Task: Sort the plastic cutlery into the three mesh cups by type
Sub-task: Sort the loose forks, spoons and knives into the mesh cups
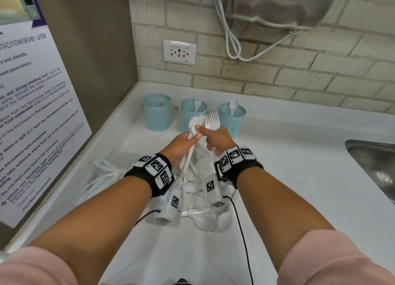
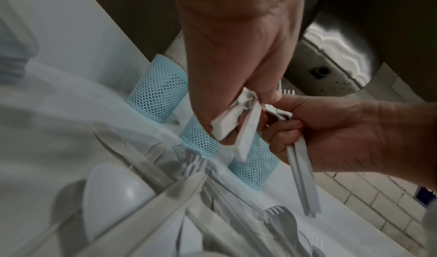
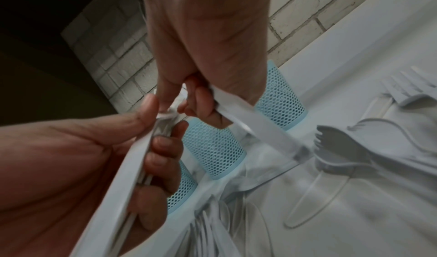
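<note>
Left hand (image 1: pixel 185 146): a bundle of mixed white cutlery (image 1: pixel 193 132) is gripped by its handles, fingers curled round them; a spoon bowl and fork tines are seen at its top.
Right hand (image 1: pixel 215 140): forks (image 1: pixel 212 120) are held upright in the curled fingers, while its forefinger and thumb are stretched across to the bundle held by the other hand.
Mesh cups: three blue cups are stood in a row near the back edge of the counter (image 1: pixel 299 177), toward its left corner.
Left cup (image 1: pixel 157 112): its contents cannot be told.
Middle cup (image 1: pixel 190 115): a fork is stood inside, tines up.
Right cup (image 1: pixel 233 119): a spoon is stood inside, bowl up.
Loose cutlery (image 1: pixel 205 218): spoons and other white pieces are left lying on the counter beneath the wrists, toward the front edge.
Sink (image 1: pixel 376 169): set into the counter at the right edge.
</note>
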Tool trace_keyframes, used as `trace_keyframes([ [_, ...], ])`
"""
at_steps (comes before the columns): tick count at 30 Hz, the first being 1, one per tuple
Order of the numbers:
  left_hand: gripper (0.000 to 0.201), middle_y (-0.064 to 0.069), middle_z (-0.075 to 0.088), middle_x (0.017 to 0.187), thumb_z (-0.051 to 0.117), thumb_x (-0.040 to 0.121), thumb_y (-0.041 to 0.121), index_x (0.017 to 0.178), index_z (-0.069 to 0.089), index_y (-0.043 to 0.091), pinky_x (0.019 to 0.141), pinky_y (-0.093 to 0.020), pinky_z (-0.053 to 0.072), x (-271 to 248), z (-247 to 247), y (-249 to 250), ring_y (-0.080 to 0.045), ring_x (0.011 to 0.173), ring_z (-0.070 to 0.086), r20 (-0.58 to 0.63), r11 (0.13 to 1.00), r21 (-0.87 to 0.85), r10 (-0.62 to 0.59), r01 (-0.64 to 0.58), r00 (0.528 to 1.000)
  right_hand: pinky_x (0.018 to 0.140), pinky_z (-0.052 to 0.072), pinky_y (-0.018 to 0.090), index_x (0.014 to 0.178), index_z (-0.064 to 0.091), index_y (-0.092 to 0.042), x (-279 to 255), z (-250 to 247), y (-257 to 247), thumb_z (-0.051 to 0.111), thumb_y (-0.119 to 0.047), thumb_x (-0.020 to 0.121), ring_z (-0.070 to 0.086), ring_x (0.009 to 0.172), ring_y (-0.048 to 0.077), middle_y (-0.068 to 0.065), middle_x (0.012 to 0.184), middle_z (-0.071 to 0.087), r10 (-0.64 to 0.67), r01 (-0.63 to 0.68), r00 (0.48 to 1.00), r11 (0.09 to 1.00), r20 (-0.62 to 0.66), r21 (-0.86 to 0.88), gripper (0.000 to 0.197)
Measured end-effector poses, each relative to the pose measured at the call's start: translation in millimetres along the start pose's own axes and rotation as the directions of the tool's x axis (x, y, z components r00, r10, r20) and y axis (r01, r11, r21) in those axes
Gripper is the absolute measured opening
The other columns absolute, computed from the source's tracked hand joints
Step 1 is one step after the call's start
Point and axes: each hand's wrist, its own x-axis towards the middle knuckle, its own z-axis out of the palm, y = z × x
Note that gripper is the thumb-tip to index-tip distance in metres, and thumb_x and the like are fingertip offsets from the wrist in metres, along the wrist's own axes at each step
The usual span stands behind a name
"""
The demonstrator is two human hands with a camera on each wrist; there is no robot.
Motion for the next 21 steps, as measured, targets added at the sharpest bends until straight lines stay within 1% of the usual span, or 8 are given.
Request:
trace_keyframes([
  [2, 0.029, 0.004, 0.049, 0.074, 0.049, 0.096, 0.032, 0.120, 0.052, 0.015, 0.057, -0.022, 0.041, -1.8, 0.9, 1.6, -0.008, 0.064, 0.048, 0.003, 1.000, -0.025, -0.004, 0.004, 1.000, 0.033, 0.029, 0.014, 0.063, 0.048, -0.015, -1.1, -0.8, -1.2, 0.066, -0.042, 0.084, 0.042, 0.044, 0.013, 0.003, 0.055, 0.043, 0.003, -0.001, 1.000, 0.997, 0.031, -0.073, 0.039],
  [5, 0.023, 0.003, 0.049, 0.074, 0.053, 0.094, 0.033, 0.110, 0.056, 0.017, 0.052, -0.021, 0.040, -1.9, -0.7, 1.3, -0.009, 0.061, 0.046, -0.024, 1.000, -0.020, 0.006, -0.007, 1.000, 0.031, 0.029, 0.011, 0.063, 0.045, -0.016, -1.5, -3.5, -1.3, 0.062, -0.044, 0.087, 0.042, 0.045, 0.013, 0.003, 0.056, 0.042, 0.010, -0.004, 0.999, 0.992, 0.047, -0.126, 0.041],
  [8, 0.012, 0.002, 0.047, 0.072, 0.056, 0.092, 0.035, 0.095, 0.058, 0.024, 0.048, -0.021, 0.038, -3.5, -2.8, 0.1, -0.010, 0.059, 0.043, -0.039, 1.000, -0.025, -0.001, 0.000, 0.999, 0.031, 0.027, 0.010, 0.068, 0.047, -0.016, -2.5, -5.3, 0.5, 0.059, -0.041, 0.089, 0.040, 0.045, 0.013, 0.003, 0.057, 0.041, 0.009, -0.004, 0.999, 0.995, 0.048, -0.101, 0.035],
  [11, 0.008, 0.002, 0.047, 0.069, 0.055, 0.093, 0.033, 0.090, 0.056, 0.026, 0.047, -0.020, 0.038, -5.0, -1.6, 1.9, -0.009, 0.057, 0.043, -0.028, 0.999, -0.031, 0.015, -0.016, 0.999, 0.032, 0.027, 0.011, 0.071, 0.051, -0.017, -3.5, -4.1, 1.3, 0.061, -0.044, 0.087, 0.038, 0.041, 0.011, 0.001, 0.055, 0.039, 0.007, -0.004, 0.998, 0.998, 0.063, -0.056, 0.033],
  [15, 0.011, 0.003, 0.048, 0.067, 0.058, 0.091, 0.033, 0.087, 0.057, 0.023, 0.048, -0.020, 0.039, -4.6, -1.0, 2.5, -0.009, 0.056, 0.044, -0.052, 0.998, -0.054, 0.010, -0.012, 0.999, 0.033, 0.029, 0.011, 0.075, 0.053, -0.017, -1.4, -1.8, -1.3, 0.061, -0.051, 0.084, 0.041, 0.042, 0.010, -0.002, 0.054, 0.040, 0.025, -0.015, 0.996, 0.992, 0.080, -0.127, 0.036],
  [17, 0.016, 0.002, 0.050, 0.066, 0.060, 0.089, 0.036, 0.084, 0.058, 0.021, 0.049, -0.021, 0.038, -4.3, -2.9, 1.2, -0.010, 0.054, 0.045, -0.086, 0.998, -0.058, 0.010, -0.015, 0.996, 0.032, 0.028, 0.012, 0.071, 0.051, -0.016, -0.4, -2.9, -3.1, 0.062, -0.049, 0.084, 0.042, 0.044, 0.011, -0.002, 0.054, 0.040, 0.040, -0.030, 0.997, 0.990, 0.070, -0.136, 0.037],
  [19, 0.018, 0.002, 0.053, 0.069, 0.060, 0.088, 0.039, 0.086, 0.060, 0.021, 0.050, -0.022, 0.038, -3.8, -5.7, 0.0, -0.010, 0.055, 0.045, -0.122, 0.998, -0.054, 0.013, -0.020, 0.992, 0.033, 0.028, 0.014, 0.071, 0.053, -0.016, 0.2, -2.3, -2.3, 0.061, -0.047, 0.086, 0.042, 0.045, 0.012, -0.002, 0.055, 0.041, 0.044, -0.035, 0.997, 0.990, 0.062, -0.135, 0.035],
  [21, 0.021, 0.001, 0.054, 0.072, 0.056, 0.090, 0.043, 0.089, 0.060, 0.022, 0.048, -0.022, 0.037, -3.8, -7.2, 0.5, -0.011, 0.055, 0.045, -0.134, 0.996, -0.090, -0.007, -0.005, 0.991, 0.038, 0.031, 0.018, 0.077, 0.059, -0.016, 2.1, 0.1, 1.8, 0.063, -0.042, 0.086, 0.040, 0.046, 0.011, -0.001, 0.062, 0.051, 0.034, -0.032, 0.998, 0.998, 0.051, -0.047, 0.028],
])
